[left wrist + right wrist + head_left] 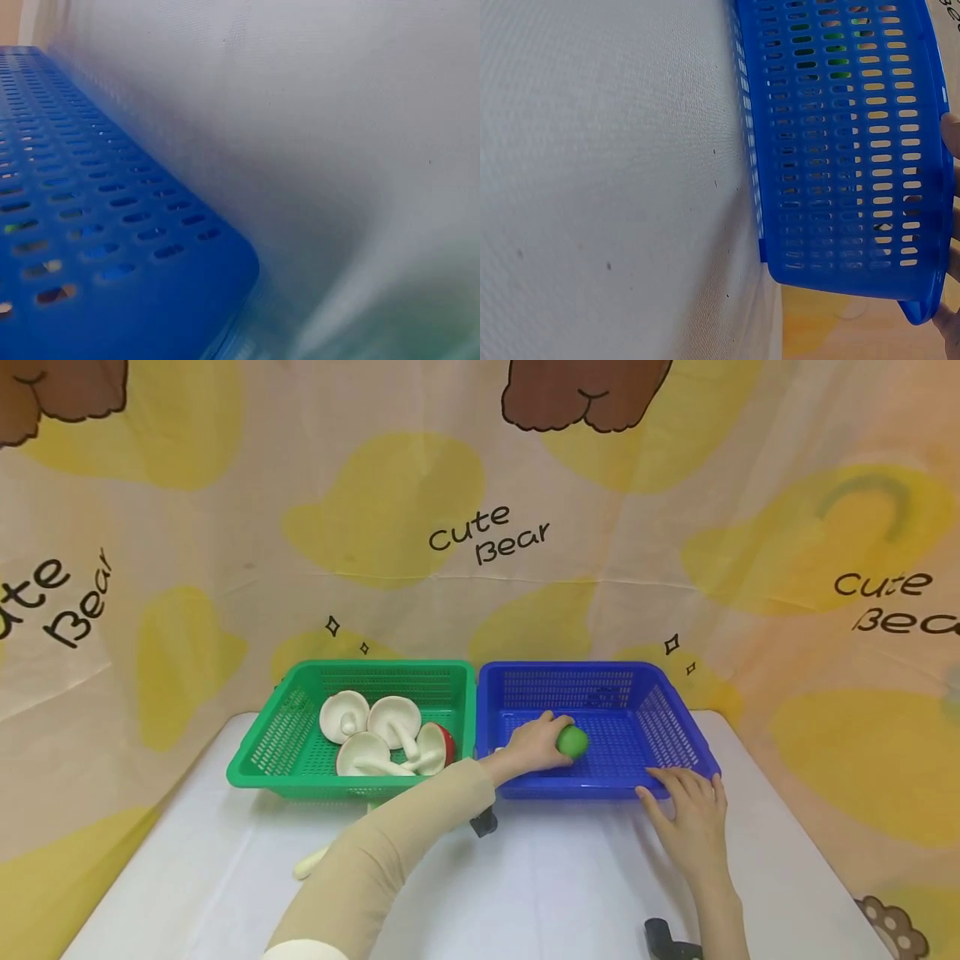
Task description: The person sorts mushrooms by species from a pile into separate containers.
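Note:
My left hand (536,743) reaches into the blue basket (517,792) and grips a round green object (573,742) between thumb and fingers. Part of that object is covered by the hand. At the basket's front right corner, my right hand (690,814) rests on the rim with its fingers spread and relaxed. In the right wrist view, its fingertips (952,135) lie along the rim, and bits of green show through the basket's slots. Only the blue basket's slotted wall (112,195) and white cloth fill the left wrist view.
Several toy mushrooms (395,720) with pale undersides, one with a red cap, lie in the green basket (300,781) beside the blue one. A pale stem (311,862) pokes out on the white table (555,877) beside the left sleeve. Patterned cloth (420,610) hangs behind.

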The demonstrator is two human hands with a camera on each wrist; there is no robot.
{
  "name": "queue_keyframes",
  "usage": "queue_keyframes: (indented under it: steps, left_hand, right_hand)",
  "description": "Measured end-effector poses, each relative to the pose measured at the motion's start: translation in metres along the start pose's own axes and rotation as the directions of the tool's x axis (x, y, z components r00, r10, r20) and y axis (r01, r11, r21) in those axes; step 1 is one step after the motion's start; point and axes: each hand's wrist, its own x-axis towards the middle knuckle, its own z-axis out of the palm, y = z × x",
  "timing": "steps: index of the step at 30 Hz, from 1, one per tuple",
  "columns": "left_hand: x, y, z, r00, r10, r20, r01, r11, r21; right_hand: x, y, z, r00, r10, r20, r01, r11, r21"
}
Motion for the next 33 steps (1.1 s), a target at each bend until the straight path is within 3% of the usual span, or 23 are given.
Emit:
queue_keyframes:
  steps: [7, 18, 25, 33]
  left_hand:
    - [-0.001, -0.002, 0.007, 0.999, -0.037, -0.003, 0.037, 0.998, -0.051]
    - [-0.007, 0.004, -0.005, 0.998, -0.061, 0.003, 0.061, 0.992, -0.109]
    - [-0.027, 0.010, -0.010, 0.997, -0.016, -0.078, 0.005, 0.991, -0.133]
    - [-0.064, 0.020, -0.016, 0.981, 0.042, -0.188, -0.066, 0.990, -0.124]
  right_hand:
    - [0.002, -0.001, 0.003, 1.000, 0.006, 0.004, -0.006, 1.000, -0.010]
    - [0.004, -0.003, 0.000, 1.000, -0.006, 0.011, 0.006, 1.000, -0.011]
    - [0.003, -0.003, 0.000, 1.000, 0.001, 0.017, 0.000, 1.000, -0.015]
    - [0.001, -0.003, -0.002, 1.000, -0.001, 0.022, 0.001, 1.000, -0.016]
